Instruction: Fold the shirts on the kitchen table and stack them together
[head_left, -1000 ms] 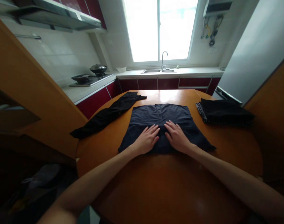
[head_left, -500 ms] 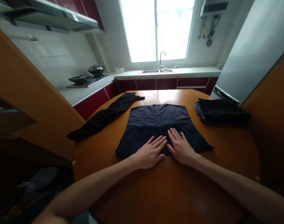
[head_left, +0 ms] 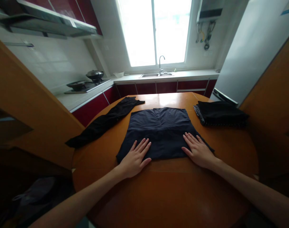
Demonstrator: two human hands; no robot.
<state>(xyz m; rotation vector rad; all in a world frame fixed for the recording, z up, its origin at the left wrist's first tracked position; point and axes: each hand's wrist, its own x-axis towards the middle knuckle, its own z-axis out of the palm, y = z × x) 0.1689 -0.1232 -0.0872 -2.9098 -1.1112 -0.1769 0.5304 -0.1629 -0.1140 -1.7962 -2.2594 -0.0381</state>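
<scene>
A dark navy folded garment [head_left: 158,126] lies flat on the wooden table [head_left: 168,190] before me, wider at its near edge than at its far one. Its exact kind I cannot tell. My left hand [head_left: 136,158] rests flat on the near left part of the cloth, fingers stretched out and pointing away. Near the right corner, my right hand [head_left: 198,150] lies palm down on it, fingers also extended. Neither hand grips anything.
A black garment [head_left: 106,123] stretches along the table's left edge. On the right sits a stack of folded dark clothes [head_left: 220,114]. Beyond the table are a stove [head_left: 87,87] with pans, a sink [head_left: 156,75] and a fridge [head_left: 239,47].
Both hands have slid toward me over the cloth, then apart: the left hand to the left, the right hand to the right. The garment stays flat. The camera view has shifted slightly.
</scene>
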